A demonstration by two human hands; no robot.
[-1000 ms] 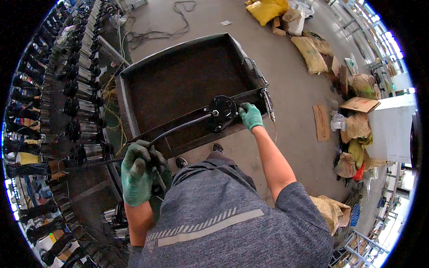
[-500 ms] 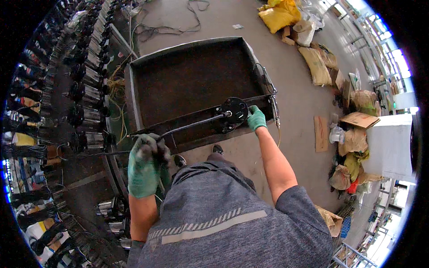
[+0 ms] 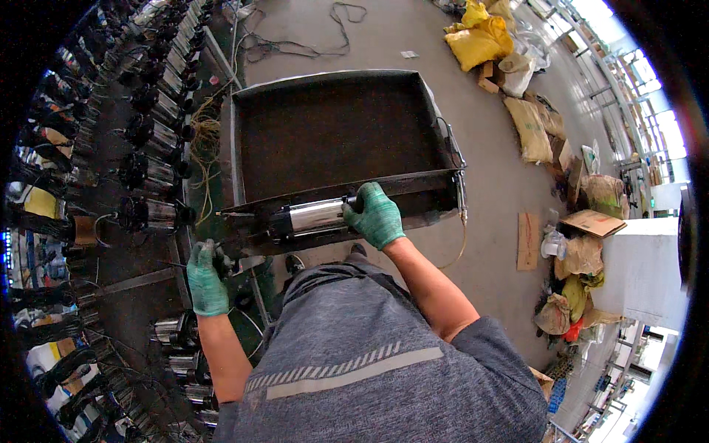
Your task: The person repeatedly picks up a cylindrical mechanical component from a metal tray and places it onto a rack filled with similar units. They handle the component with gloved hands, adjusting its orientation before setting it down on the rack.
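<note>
A motor-like unit (image 3: 319,216), a shiny metal cylinder with black ends, lies sideways over the near compartment of a dark metal tank (image 3: 235,148). My right hand (image 3: 378,215), in a green glove, is closed around the unit's right end. Lower and to the left, my gloved left hand (image 3: 207,280) has its fingers curled at a black cable (image 3: 176,263), a short length of which shows beside it. Dark parts by those fingertips are hard to make out.
Rows of similar metal cylinders (image 3: 159,133) with black ends stand along the left. An air hose with a metal fitting (image 3: 463,196) hangs at the tank's right corner. Yellow sacks (image 3: 480,44), a flat cardboard piece (image 3: 528,241) and a white box (image 3: 639,269) lie to the right.
The unit has turned from end-on to lying lengthwise and shifted left, with my right hand now over its right end. My left hand has moved down and left.
</note>
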